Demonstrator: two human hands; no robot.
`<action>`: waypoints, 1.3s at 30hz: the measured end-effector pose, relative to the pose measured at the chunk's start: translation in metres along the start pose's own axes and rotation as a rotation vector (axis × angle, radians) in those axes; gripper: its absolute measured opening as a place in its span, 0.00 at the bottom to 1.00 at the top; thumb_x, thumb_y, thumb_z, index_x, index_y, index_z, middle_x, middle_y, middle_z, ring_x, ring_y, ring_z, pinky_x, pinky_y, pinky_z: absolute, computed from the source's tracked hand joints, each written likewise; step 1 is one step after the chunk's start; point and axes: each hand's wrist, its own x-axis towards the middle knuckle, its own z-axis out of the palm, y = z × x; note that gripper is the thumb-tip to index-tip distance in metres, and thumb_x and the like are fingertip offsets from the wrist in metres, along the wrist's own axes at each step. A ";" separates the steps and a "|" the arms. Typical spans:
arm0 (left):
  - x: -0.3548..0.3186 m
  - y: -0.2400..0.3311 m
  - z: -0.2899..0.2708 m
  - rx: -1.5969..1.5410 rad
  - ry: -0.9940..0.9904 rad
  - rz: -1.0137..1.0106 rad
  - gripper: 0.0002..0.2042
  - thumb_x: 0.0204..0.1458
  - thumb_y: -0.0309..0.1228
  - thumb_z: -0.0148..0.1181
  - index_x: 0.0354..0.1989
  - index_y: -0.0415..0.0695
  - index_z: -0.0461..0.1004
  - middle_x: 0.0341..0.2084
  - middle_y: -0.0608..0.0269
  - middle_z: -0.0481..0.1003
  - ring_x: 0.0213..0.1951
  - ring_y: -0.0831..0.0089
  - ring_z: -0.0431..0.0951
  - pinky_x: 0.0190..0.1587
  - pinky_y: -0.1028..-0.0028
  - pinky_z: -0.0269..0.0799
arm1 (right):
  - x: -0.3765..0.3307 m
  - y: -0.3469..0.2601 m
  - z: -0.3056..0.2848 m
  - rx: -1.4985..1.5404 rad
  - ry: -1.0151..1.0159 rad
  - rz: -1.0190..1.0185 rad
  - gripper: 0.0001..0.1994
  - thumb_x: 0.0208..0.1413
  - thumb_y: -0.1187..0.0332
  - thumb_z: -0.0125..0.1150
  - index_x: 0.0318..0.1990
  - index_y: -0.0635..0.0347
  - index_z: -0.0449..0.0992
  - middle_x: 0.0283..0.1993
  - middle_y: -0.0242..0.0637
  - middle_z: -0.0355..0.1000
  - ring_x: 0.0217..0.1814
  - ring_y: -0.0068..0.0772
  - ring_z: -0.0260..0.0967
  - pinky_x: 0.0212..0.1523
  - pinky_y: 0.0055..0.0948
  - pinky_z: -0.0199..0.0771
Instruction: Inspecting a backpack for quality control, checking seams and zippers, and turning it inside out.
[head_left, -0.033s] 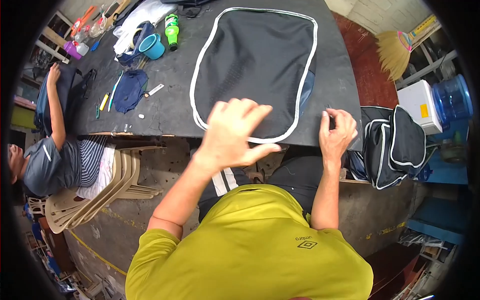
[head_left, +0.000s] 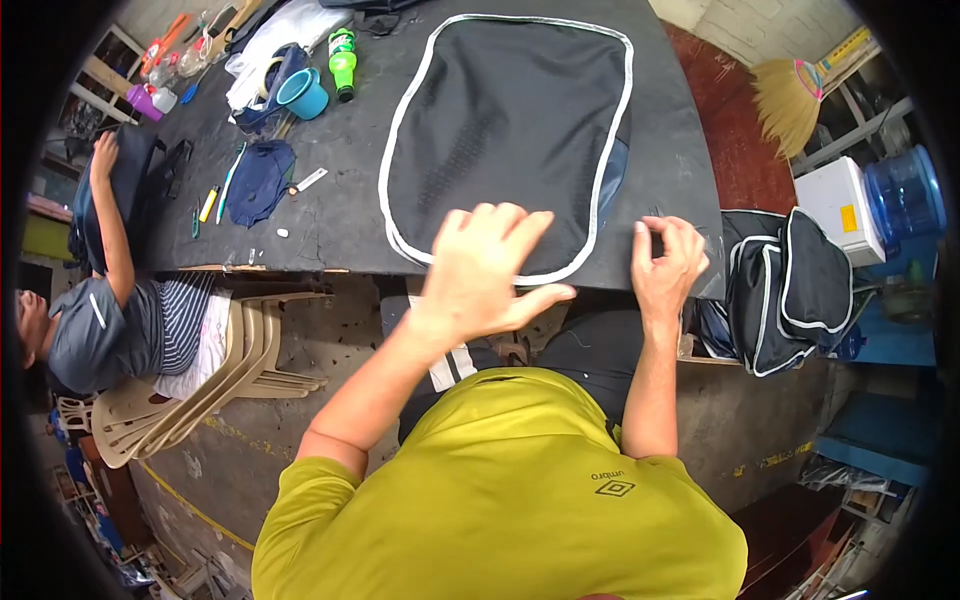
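A black fabric panel with white piping [head_left: 510, 120] lies flat on the dark table, its near edge by the table's front edge. Over that near edge is my left hand [head_left: 480, 265], fingers spread and thumb stretched to the right; it holds nothing. Whether it presses on the cloth or hovers, I cannot tell. To the right of the panel, my right hand [head_left: 668, 265] is held at the table's front edge with thumb and fingers curled together. What they pinch, if anything, is too small to make out. A strip of blue cloth [head_left: 614, 180] shows under the panel's right side.
On the left of the table [head_left: 350, 230] are a teal cup [head_left: 302, 94], a green bottle [head_left: 342, 65], a navy cloth piece [head_left: 262, 180] and a yellow cutter [head_left: 208, 204]. Black bags with white piping [head_left: 790, 290] stand at the right. A co-worker [head_left: 110, 310] sits left beside stacked chairs [head_left: 245, 370].
My left hand has shifted slightly to the right over the panel's near edge. My right hand has moved a little to the left. The panel lies almost as before.
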 end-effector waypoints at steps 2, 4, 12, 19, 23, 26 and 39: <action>0.007 0.027 0.023 0.071 -0.042 -0.118 0.41 0.50 0.65 0.74 0.60 0.41 0.79 0.45 0.57 0.79 0.50 0.58 0.78 0.51 0.56 0.71 | -0.003 -0.017 0.000 0.040 -0.064 -0.064 0.09 0.59 0.60 0.77 0.44 0.47 0.87 0.50 0.28 0.80 0.60 0.38 0.74 0.66 0.47 0.61; 0.024 0.038 0.044 0.165 -0.128 -0.219 0.36 0.51 0.59 0.76 0.57 0.40 0.79 0.46 0.55 0.80 0.51 0.55 0.80 0.51 0.56 0.72 | -0.007 -0.030 0.004 0.141 -0.098 -0.095 0.09 0.58 0.60 0.78 0.44 0.48 0.88 0.49 0.28 0.81 0.59 0.38 0.75 0.65 0.47 0.60; 0.041 -0.007 0.055 -0.770 -0.046 -0.517 0.06 0.65 0.30 0.66 0.41 0.39 0.80 0.32 0.62 0.82 0.36 0.71 0.84 0.42 0.67 0.78 | -0.015 -0.046 0.011 0.769 -0.129 0.190 0.16 0.66 0.77 0.70 0.60 0.65 0.80 0.54 0.39 0.82 0.54 0.30 0.80 0.59 0.32 0.80; 0.017 -0.047 0.023 -1.776 0.288 -0.584 0.05 0.72 0.28 0.63 0.51 0.42 0.78 0.41 0.71 0.81 0.43 0.82 0.79 0.52 0.77 0.77 | 0.016 -0.079 -0.006 1.087 -0.339 0.369 0.20 0.71 0.69 0.72 0.65 0.67 0.76 0.58 0.38 0.78 0.56 0.25 0.78 0.62 0.26 0.77; 0.006 -0.047 0.023 -2.190 0.448 -0.558 0.17 0.72 0.28 0.55 0.67 0.40 0.75 0.60 0.53 0.83 0.62 0.62 0.84 0.70 0.61 0.76 | 0.041 -0.122 -0.005 1.246 -0.365 0.334 0.32 0.66 0.75 0.73 0.74 0.64 0.63 0.63 0.41 0.71 0.56 0.26 0.77 0.60 0.27 0.78; 0.004 -0.046 0.014 -2.414 0.310 -0.403 0.25 0.71 0.33 0.54 0.74 0.39 0.70 0.64 0.50 0.80 0.64 0.56 0.82 0.73 0.57 0.73 | 0.061 -0.149 -0.012 1.308 -0.205 -0.001 0.33 0.61 0.87 0.67 0.72 0.62 0.62 0.57 0.39 0.72 0.53 0.23 0.75 0.55 0.26 0.78; 0.010 0.010 -0.116 -1.229 0.254 -0.435 0.24 0.63 0.25 0.68 0.67 0.34 0.75 0.55 0.61 0.83 0.54 0.76 0.81 0.61 0.71 0.75 | 0.097 -0.178 -0.093 0.798 0.032 -0.652 0.21 0.50 0.90 0.64 0.51 0.59 0.79 0.46 0.46 0.78 0.45 0.51 0.79 0.43 0.39 0.82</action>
